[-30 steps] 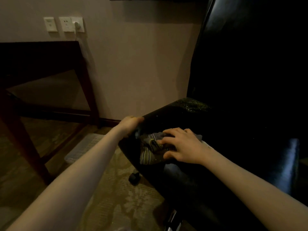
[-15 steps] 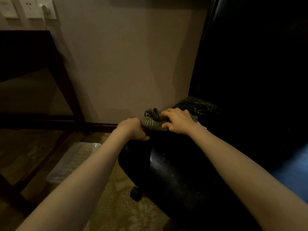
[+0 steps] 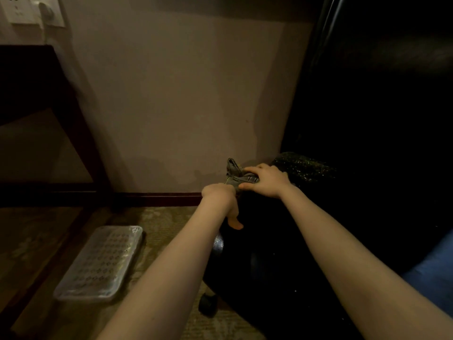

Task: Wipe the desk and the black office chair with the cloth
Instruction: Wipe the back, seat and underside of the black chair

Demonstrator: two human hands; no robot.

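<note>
The black office chair (image 3: 282,246) fills the right half of the view, its seat in front of me and its tall backrest (image 3: 382,94) behind. A small grey striped cloth (image 3: 234,171) lies bunched at the seat's far left edge, near the wall. My right hand (image 3: 266,180) grips the cloth, fingers over it and thumb under its near side. My left hand (image 3: 219,198) clasps the seat's left edge just below the cloth, thumb pointing down the side. The dark wooden desk (image 3: 31,77) stands at the left, only its underside and a leg in view.
A clear patterned plastic tray (image 3: 98,263) lies on the carpet under the desk. A chair caster (image 3: 207,303) shows below the seat. Wall sockets (image 3: 31,11) are at the top left. Blue fabric (image 3: 434,273) shows at the right edge.
My right hand has pushed the cloth from the middle of the seat out to its far left edge, where it bunched up. My left hand stayed on the seat's edge.
</note>
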